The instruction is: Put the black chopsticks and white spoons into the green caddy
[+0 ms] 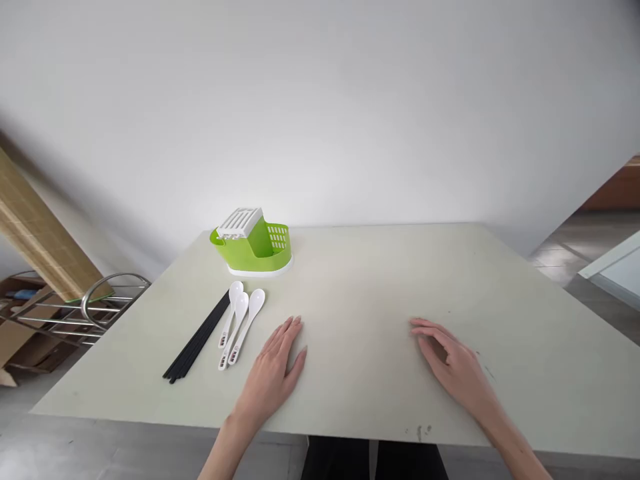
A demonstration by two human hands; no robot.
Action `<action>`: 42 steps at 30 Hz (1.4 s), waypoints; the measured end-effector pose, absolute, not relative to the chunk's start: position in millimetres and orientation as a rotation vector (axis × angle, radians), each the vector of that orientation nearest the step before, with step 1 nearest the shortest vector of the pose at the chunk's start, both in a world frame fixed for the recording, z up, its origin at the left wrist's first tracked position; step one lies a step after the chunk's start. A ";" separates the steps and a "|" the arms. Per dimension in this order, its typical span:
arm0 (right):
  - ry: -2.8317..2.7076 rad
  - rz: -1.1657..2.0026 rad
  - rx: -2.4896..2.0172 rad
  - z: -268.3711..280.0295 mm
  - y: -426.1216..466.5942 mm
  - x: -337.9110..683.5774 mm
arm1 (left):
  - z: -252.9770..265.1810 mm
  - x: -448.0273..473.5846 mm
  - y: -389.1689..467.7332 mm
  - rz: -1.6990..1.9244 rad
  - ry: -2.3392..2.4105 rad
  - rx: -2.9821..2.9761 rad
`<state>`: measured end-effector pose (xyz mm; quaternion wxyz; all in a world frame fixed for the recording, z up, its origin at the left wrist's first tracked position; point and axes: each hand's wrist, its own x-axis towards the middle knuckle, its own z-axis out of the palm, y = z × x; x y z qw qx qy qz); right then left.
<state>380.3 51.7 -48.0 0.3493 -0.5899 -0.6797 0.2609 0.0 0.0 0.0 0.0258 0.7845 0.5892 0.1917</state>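
My left hand lies palm down on the pale table, fingers stretched out and thumb apart, holding nothing. Just left of it are three white spoons with small dark marks on their handle ends; two of them overlap. Beside the spoons lies a bundle of black chopsticks, placed slantwise. My right hand rests on the table's right half, fingers loosely extended and thumb apart, with nothing in it. Behind the spoons stands a green utensil holder with a white slotted top and white base.
A white wall borders the table's far edge. On the left, a metal rack stands beside a leaning tan board and cardboard boxes. Past the table's right side, a white panel shows above grey floor.
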 end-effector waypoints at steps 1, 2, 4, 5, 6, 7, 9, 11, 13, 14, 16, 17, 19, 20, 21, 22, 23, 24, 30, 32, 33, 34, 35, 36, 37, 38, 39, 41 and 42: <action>-1.761 0.681 -1.524 -48.1 51.5 380.6 | 0.0 0.1 -0.1 0.590 1.822 2.422; -1.760 0.683 -1.518 -48.1 51.4 380.8 | 0.1 0.1 -0.3 0.589 1.823 2.418; -1.757 0.679 -1.509 -48.2 51.1 380.9 | 0.1 0.2 -0.5 0.580 1.825 2.411; -1.755 0.673 -1.509 -48.1 51.0 380.8 | 0.2 0.2 -0.6 0.574 1.826 2.409; -1.754 0.667 -1.510 -48.1 50.9 380.6 | 0.3 0.2 -0.8 0.569 1.826 2.409; -1.753 0.663 -1.510 -48.1 50.8 380.4 | 0.5 0.2 -0.9 0.566 1.825 2.409; -1.754 0.660 -1.511 -48.4 50.6 380.0 | 0.6 0.3 -1.0 0.573 1.826 2.412; -1.759 0.660 -1.513 -48.9 50.6 380.1 | 0.5 0.3 -1.1 0.583 1.825 2.415; -1.767 0.656 -1.521 -49.4 50.7 380.6 | 0.0 0.2 -1.1 0.583 1.825 2.418; -1.773 0.652 -1.525 -49.5 50.9 380.9 | -0.4 0.1 -1.0 0.578 1.825 2.420; -1.780 0.644 -1.526 -49.3 51.0 381.3 | -1.1 0.0 -0.8 0.565 1.824 2.424; -1.782 0.643 -1.522 -49.1 50.9 381.4 | -1.4 -0.1 -0.7 0.559 1.825 2.425; -1.778 0.643 -1.516 -48.5 50.6 381.1 | -1.8 -0.2 -0.5 0.551 1.825 2.428; -1.774 0.645 -1.516 -48.2 50.4 380.8 | -1.9 -0.3 -0.4 0.552 1.826 2.429; -1.770 0.647 -1.518 -48.1 50.2 380.4 | -2.0 -0.3 -0.3 0.556 1.826 2.429; -1.767 0.649 -1.520 -48.1 50.1 380.0 | -2.2 -0.5 -0.2 0.563 1.826 2.430; -1.765 0.652 -1.520 -48.3 50.0 379.7 | -2.3 -0.7 -0.1 0.570 1.825 2.431; -1.765 0.653 -1.518 -48.5 50.1 379.4 | -2.6 -0.9 0.0 0.577 1.824 2.431; -1.774 0.654 -1.519 -48.8 51.0 379.7 | -4.2 -2.0 0.6 0.556 1.827 2.435; -1.780 0.668 -1.516 -48.4 51.1 380.0 | -4.2 -1.7 0.6 0.554 1.834 2.436; -1.782 0.674 -1.517 -48.3 51.2 380.2 | -4.1 -1.5 0.6 0.557 1.836 2.438; -1.783 0.677 -1.519 -48.3 51.3 380.3 | -3.9 -1.4 0.5 0.563 1.838 2.440; -1.785 0.677 -1.522 -48.3 51.4 380.3 | -3.7 -1.2 0.4 0.571 1.838 2.441; -1.785 0.672 -1.525 -48.4 51.6 380.4 | -3.6 -1.1 0.3 0.581 1.837 2.443; -1.785 0.668 -1.527 -48.5 51.8 380.4 | -3.5 -1.1 0.2 0.591 1.835 2.444; -1.786 0.664 -1.527 -48.6 51.9 380.4 | -3.4 -1.1 0.2 0.599 1.832 2.446; -1.787 0.661 -1.525 -48.6 52.1 380.4 | -3.4 -1.1 0.2 0.604 1.829 2.447; -1.792 0.661 -1.521 -48.4 52.2 380.4 | -3.4 -1.2 0.2 0.605 1.826 2.446; -1.793 0.662 -1.520 -48.2 52.1 380.4 | -3.5 -1.2 0.3 0.601 1.826 2.443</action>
